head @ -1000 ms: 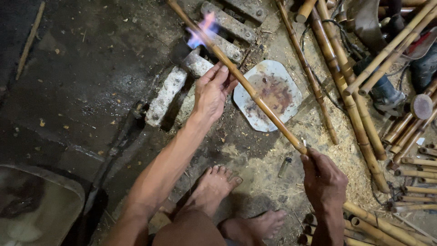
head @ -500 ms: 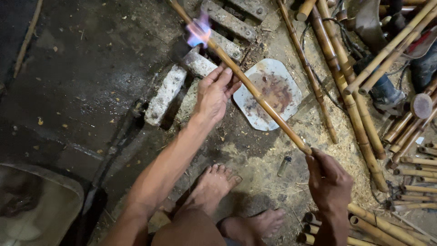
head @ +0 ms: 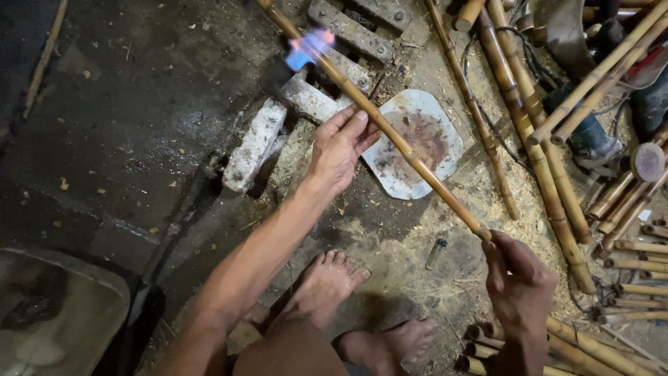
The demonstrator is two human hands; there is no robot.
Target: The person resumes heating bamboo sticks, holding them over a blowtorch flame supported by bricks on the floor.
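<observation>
A rusty pale metal plate (head: 417,143) is seen on the sawdust-strewn floor, bamboo poles (head: 536,132) are piled at the right, and a small lighter (head: 435,253) is laid nearby

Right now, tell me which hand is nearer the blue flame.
Left. The left hand rests on the bamboo pole just below the blue flame. The right hand grips the pole's near end, much farther away.
</observation>
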